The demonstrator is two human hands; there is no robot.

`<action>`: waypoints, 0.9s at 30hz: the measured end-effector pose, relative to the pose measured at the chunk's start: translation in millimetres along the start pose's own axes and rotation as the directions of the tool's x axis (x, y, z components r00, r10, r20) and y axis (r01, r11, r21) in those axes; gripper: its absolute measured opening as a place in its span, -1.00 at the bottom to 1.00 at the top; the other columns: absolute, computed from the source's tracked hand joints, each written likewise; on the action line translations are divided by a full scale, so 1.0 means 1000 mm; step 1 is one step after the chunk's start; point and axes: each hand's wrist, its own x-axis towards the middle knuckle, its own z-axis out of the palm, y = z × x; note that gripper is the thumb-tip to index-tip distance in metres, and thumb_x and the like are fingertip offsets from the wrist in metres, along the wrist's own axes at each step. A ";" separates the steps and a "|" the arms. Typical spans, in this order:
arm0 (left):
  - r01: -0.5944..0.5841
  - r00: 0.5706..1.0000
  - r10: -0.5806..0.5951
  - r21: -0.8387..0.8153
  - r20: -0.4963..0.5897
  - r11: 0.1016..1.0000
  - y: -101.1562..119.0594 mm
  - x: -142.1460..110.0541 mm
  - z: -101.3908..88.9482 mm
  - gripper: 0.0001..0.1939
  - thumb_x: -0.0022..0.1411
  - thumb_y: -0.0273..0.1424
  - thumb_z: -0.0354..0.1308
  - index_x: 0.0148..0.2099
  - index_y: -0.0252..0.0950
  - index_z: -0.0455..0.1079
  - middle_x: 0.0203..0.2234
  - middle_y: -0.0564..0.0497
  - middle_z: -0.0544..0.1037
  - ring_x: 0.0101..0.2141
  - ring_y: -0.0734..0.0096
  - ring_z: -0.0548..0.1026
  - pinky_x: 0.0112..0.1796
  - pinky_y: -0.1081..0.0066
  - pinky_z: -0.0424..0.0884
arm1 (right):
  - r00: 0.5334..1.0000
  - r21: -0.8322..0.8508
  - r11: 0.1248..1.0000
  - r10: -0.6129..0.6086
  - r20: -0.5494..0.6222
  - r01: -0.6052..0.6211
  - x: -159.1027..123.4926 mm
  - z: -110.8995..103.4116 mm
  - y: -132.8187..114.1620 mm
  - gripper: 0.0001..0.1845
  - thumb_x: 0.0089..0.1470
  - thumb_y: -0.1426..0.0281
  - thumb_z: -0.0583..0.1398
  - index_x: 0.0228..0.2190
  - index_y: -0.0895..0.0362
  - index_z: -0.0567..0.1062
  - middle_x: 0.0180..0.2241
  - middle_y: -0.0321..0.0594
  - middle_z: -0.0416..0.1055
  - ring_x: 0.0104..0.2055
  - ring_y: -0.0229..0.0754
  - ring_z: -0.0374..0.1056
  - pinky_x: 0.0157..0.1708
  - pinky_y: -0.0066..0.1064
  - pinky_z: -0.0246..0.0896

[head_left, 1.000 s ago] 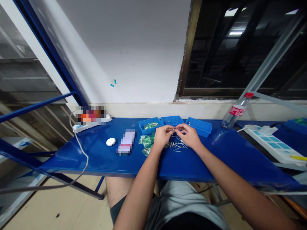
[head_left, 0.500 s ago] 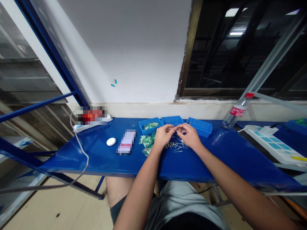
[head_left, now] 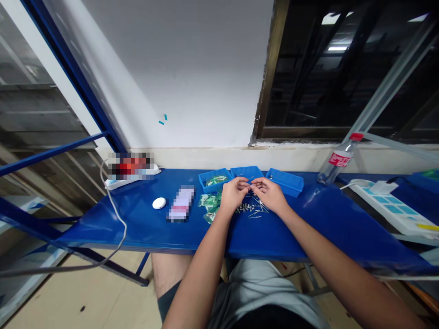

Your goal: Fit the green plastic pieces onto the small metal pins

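My left hand (head_left: 233, 195) and my right hand (head_left: 270, 195) meet over the table, thumbs and fingertips pinched close together. Whatever they pinch is too small to make out. Below them lies a loose pile of thin metal pins (head_left: 258, 210), resembling blind rivets, beside a cluster of short dark metal pieces (head_left: 243, 208). Part of the pile is hidden by the hands. Small clear-green plastic bags (head_left: 210, 201) with metal pieces inside lie left of my left hand. Just beyond the hands stand three blue bins: a left bin (head_left: 216, 187) containing filled bags, a middle bin (head_left: 245, 172) and a right bin (head_left: 291, 186).
On the blue table (head_left: 137, 228) are a white oval case (head_left: 159, 203) and a blurred-out phone (head_left: 181, 203) at left. A clear bottle (head_left: 338, 162) with a red cap stands at back right, near a power strip (head_left: 387, 205). A grey cable (head_left: 120, 219) hangs over the left edge.
The fingertips of both hands have shifted slightly, and my right hand's fingers sit closer together. The bins, bags and pile look the same.
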 end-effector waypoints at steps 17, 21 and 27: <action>0.025 0.999 -0.018 -0.230 0.033 0.973 0.001 0.001 0.001 -0.63 0.20 -0.63 0.30 0.06 -0.36 0.49 -0.10 -0.21 0.68 -0.11 0.24 0.70 -0.02 0.24 0.64 | 0.997 0.172 0.982 0.071 0.010 -0.071 0.005 -0.002 0.008 -0.63 -0.06 0.19 0.44 -0.25 0.09 0.53 -0.28 -0.13 0.58 -0.21 -0.07 0.55 -0.14 -0.16 0.59; 0.039 0.999 -0.035 -0.297 0.021 0.954 0.001 0.003 0.001 -0.63 0.18 -0.60 0.35 0.05 -0.37 0.49 -0.10 -0.21 0.69 -0.10 0.23 0.69 0.03 0.20 0.62 | 0.999 0.152 0.988 0.015 -0.040 -0.009 0.005 -0.003 0.005 -0.67 0.00 0.24 0.40 -0.21 0.09 0.53 -0.23 -0.12 0.57 -0.17 -0.09 0.53 -0.12 -0.20 0.55; 0.043 0.999 -0.041 -0.287 0.015 0.957 0.003 0.004 0.000 -0.66 0.21 -0.57 0.35 0.05 -0.36 0.50 -0.05 -0.23 0.67 -0.12 0.25 0.70 0.01 0.23 0.62 | 0.999 0.138 0.990 -0.010 -0.045 0.016 0.004 -0.004 0.000 -0.68 0.04 0.24 0.38 -0.17 0.08 0.53 -0.20 -0.11 0.57 -0.15 -0.08 0.53 -0.15 -0.23 0.55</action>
